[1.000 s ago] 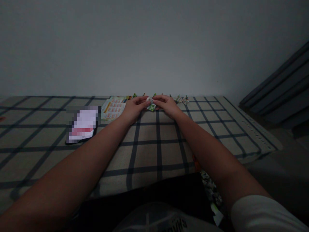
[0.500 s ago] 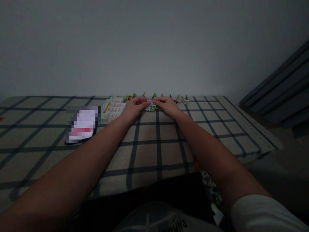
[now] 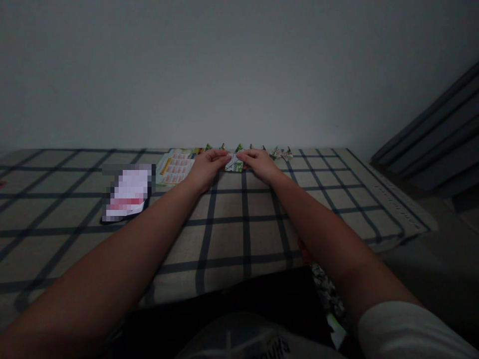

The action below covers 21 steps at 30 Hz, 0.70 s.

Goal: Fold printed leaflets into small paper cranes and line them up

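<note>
Folded paper piece, green and white print, sits at 12 o'clock on the far side of the checked tablecloth, close to the wall. Both hands meet on it. Left hand comes in from 9 o'clock of the piece, fingertips on its left edge. Right hand comes in from 3 o'clock, fingertips on its right edge. Hands are together, nearly touching over the paper. Fingers look pinched or pressed on it; too dim and small to tell a true grip from a flat press. Piece looks to be resting on the cloth or just above it, can't tell which.

Printed sheet with orange blocks lies flat at 9 o'clock of the left hand, just beside it. Row of small folded paper figures runs along the far table edge at 12 to 1 o'clock of the hands, close behind the fingers. Dark-edged flat item, surface blurred out, lies at 8 o'clock of the left hand, well apart. Scraps of printed paper sit off the near table edge under the right forearm, at 5 o'clock. Grey slatted panel leans at 3 o'clock, off the table.
</note>
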{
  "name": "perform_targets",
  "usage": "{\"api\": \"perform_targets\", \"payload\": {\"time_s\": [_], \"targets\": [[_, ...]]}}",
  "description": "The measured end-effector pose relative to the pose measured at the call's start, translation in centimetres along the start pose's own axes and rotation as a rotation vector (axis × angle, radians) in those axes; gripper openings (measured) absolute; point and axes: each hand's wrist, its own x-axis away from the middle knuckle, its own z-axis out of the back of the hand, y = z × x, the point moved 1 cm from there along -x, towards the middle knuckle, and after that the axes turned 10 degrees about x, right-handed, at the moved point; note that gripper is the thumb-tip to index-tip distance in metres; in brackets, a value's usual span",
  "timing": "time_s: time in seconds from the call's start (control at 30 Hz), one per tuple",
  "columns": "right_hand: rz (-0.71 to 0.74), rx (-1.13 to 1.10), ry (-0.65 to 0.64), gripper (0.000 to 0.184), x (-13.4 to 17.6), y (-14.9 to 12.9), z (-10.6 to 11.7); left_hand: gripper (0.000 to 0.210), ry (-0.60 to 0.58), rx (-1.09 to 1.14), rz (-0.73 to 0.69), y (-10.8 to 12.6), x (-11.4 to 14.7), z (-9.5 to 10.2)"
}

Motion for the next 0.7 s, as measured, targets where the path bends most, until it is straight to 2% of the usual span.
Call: {"api": "perform_targets", "payload": {"time_s": [0.2, 0.47, 0.7], "targets": [[0.036, 0.043, -0.004, 0.044, -0.22, 0.32, 0.14, 0.032, -0.017, 0.015, 0.095, 0.32, 0.24, -0.19], [0.045, 0.120, -0.002, 0.040, 0.02, -0.09, 0.29, 0.042, -0.013, -0.072, 0.077, 0.02, 0.27, 0.16], [-0.008, 0.022, 0.027, 0.038, 0.12, -0.41, -0.01, 0.045, 0.036, -0.054, -0.008, 0.05, 0.02, 0.26]]}}
